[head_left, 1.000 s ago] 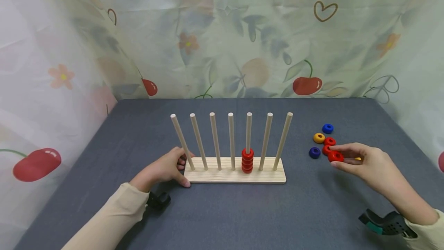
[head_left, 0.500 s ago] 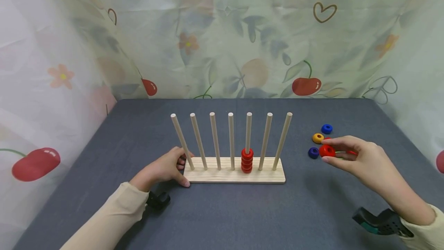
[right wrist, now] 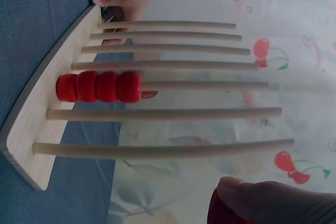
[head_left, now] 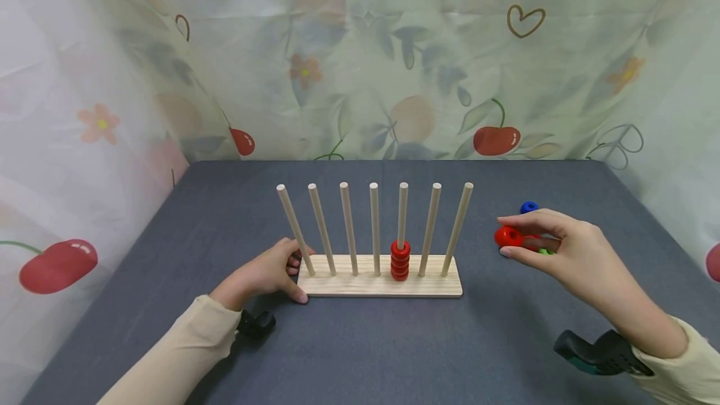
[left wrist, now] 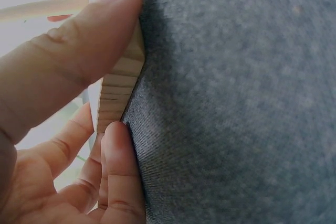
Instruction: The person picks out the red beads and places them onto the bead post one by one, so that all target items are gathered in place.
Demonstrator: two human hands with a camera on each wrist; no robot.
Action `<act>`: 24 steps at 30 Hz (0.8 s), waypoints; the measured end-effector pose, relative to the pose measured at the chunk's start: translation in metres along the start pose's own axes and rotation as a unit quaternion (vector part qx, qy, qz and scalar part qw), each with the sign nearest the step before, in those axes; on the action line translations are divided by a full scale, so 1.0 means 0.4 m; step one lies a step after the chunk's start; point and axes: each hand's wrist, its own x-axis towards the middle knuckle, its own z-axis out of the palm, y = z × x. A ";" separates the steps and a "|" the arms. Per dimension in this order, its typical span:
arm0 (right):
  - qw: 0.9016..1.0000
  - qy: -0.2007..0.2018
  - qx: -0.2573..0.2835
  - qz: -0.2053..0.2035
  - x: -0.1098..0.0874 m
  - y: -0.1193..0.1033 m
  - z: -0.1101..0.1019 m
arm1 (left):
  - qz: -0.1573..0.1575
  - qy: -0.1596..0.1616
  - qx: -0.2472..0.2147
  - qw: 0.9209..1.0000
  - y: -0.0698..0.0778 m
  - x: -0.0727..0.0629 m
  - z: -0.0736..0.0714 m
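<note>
A wooden peg board [head_left: 337, 287] with several upright pegs stands on the dark table. My left hand [head_left: 269, 275] grips its left end; the left wrist view shows the thumb along one edge of the base and fingers against another side. Several red beads [head_left: 400, 261] are stacked at the foot of one peg, right of the middle. My right hand [head_left: 579, 255] pinches another red bead [head_left: 508, 236] between thumb and fingers, held in the air right of the board. The right wrist view shows the thumb and part of that red bead [right wrist: 223, 208] at the bottom.
Behind the right hand lie loose beads, mostly hidden: a blue bead [head_left: 529, 207] shows above it, and red and green bits show between its fingers. A patterned cloth [head_left: 360, 80] hangs behind the table [head_left: 360, 355]. Each wrist wears a black camera.
The right hand has lifted the red bead from the loose group and carried it left, towards the peg board. The hand now hides most of the group. The left hand has stayed put.
</note>
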 end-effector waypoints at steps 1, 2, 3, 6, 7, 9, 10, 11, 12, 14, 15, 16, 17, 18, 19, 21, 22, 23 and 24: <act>1.000 0.001 0.000 -0.003 0.001 -0.005 0.001 | 0.000 0.000 0.001 1.000 0.000 0.000 0.000; 1.000 0.001 0.001 -0.006 0.001 -0.011 0.002 | 0.000 -0.001 0.002 1.000 0.000 0.000 -0.001; 1.000 0.001 0.002 -0.010 0.002 -0.015 0.003 | 0.000 -0.002 0.003 1.000 0.000 0.001 -0.001; 1.000 0.003 0.005 -0.019 0.005 -0.029 0.005 | -0.003 -0.004 0.007 1.000 0.001 0.001 -0.001; 1.000 0.005 0.005 -0.021 0.006 -0.033 0.005 | -0.004 -0.005 0.009 1.000 0.001 0.001 -0.001; 1.000 0.009 0.007 -0.024 0.008 -0.043 0.006 | -0.005 -0.005 0.009 1.000 0.001 0.001 -0.002; 1.000 0.011 0.008 -0.026 0.009 -0.048 0.006 | -0.005 -0.005 0.009 1.000 0.002 0.001 -0.002; 0.999 0.013 0.011 -0.028 0.010 -0.054 0.006 | -0.005 -0.005 0.008 1.000 0.002 0.000 -0.002; 0.999 0.014 0.015 -0.032 0.011 -0.060 0.007 | -0.004 -0.005 0.007 1.000 0.001 0.000 -0.002; 0.999 0.017 0.019 -0.040 0.014 -0.072 0.007 | -0.005 -0.006 0.003 1.000 0.001 0.000 -0.001; 0.999 0.018 0.023 -0.045 0.015 -0.078 0.007 | -0.004 -0.005 0.002 1.000 0.000 0.000 -0.001; 0.998 0.019 0.028 -0.051 0.016 -0.084 0.007 | -0.005 -0.005 0.000 1.000 0.000 0.000 -0.001; 0.998 0.021 0.032 -0.059 0.018 -0.089 0.008 | -0.005 -0.005 -0.001 1.000 0.000 0.001 -0.001; 0.997 0.022 0.035 -0.065 0.019 -0.094 0.008 | -0.005 -0.005 -0.001 1.000 0.000 0.001 0.000; 0.996 0.024 0.037 -0.072 0.020 -0.100 0.009 | -0.006 -0.004 -0.001 1.000 0.001 0.000 0.000; 0.995 0.029 0.044 -0.085 0.023 -0.110 0.010 | -0.005 -0.003 0.000 1.000 0.001 0.000 -0.001; 0.994 0.032 0.048 -0.092 0.024 -0.117 0.009 | -0.004 -0.003 -0.001 1.000 0.001 -0.001 -0.001; 0.993 0.035 0.051 -0.099 0.026 -0.123 0.010 | -0.004 -0.003 0.000 1.000 0.001 -0.001 -0.001; 0.992 0.037 0.055 -0.104 0.027 -0.129 0.009 | -0.003 -0.003 -0.001 1.000 0.001 -0.001 -0.001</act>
